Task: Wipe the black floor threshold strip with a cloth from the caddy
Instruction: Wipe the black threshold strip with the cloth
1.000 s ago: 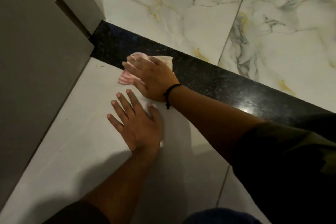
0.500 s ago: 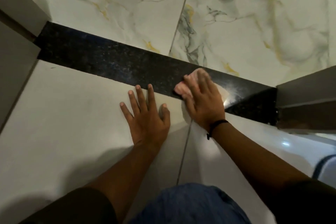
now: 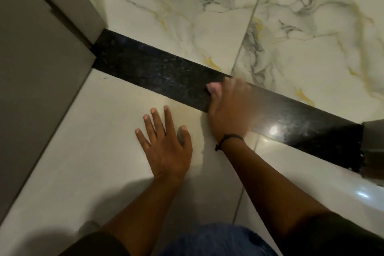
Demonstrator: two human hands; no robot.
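A black speckled threshold strip (image 3: 158, 72) runs diagonally across the floor between two grey door frames. My right hand (image 3: 228, 108), blurred with motion and wearing a black wrist band, presses a pink and white cloth (image 3: 213, 87) flat on the middle of the strip. Only a small pink edge of the cloth shows past my fingers. My left hand (image 3: 164, 143) rests flat with fingers spread on the plain cream tile just in front of the strip, holding nothing.
White marble tiles with grey and yellow veins (image 3: 291, 27) lie beyond the strip. A grey door frame (image 3: 41, 68) stands at the left and another (image 3: 374, 147) at the right end. My blue-clad knee (image 3: 216, 241) is at the bottom.
My right hand slid the cloth along the strip from its left end to the right, and is now coming back toward the middle. My left hand stayed planted on the tile.
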